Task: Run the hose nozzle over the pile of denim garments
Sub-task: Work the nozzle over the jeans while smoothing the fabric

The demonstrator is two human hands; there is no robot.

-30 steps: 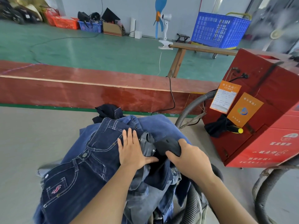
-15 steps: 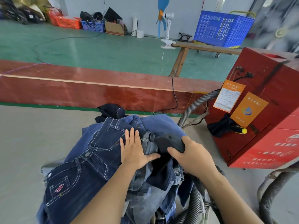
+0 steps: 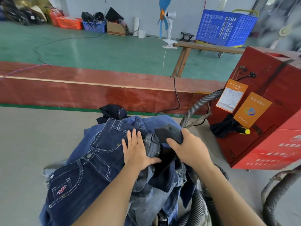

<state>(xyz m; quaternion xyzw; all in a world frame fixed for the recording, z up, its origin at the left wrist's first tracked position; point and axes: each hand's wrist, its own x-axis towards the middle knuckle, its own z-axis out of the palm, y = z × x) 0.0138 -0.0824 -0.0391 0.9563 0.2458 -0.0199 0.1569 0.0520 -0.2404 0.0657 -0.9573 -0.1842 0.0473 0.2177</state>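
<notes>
Pile of jeans [image 3: 104, 160] heaped on the grey surface [image 3: 32, 144], near its far edge, where a red board [image 3: 81, 92] runs along it. Left hand [image 3: 138, 152] – fingers straight and spread, palm pressed flat on the top of the pile. Right hand [image 3: 187, 149] – fingers curled round the black nozzle [image 3: 169, 133], which lies on the denim just beside the left hand. A grey ribbed hose [image 3: 197, 105] runs to the red machine [image 3: 263, 111] at the right.
</notes>
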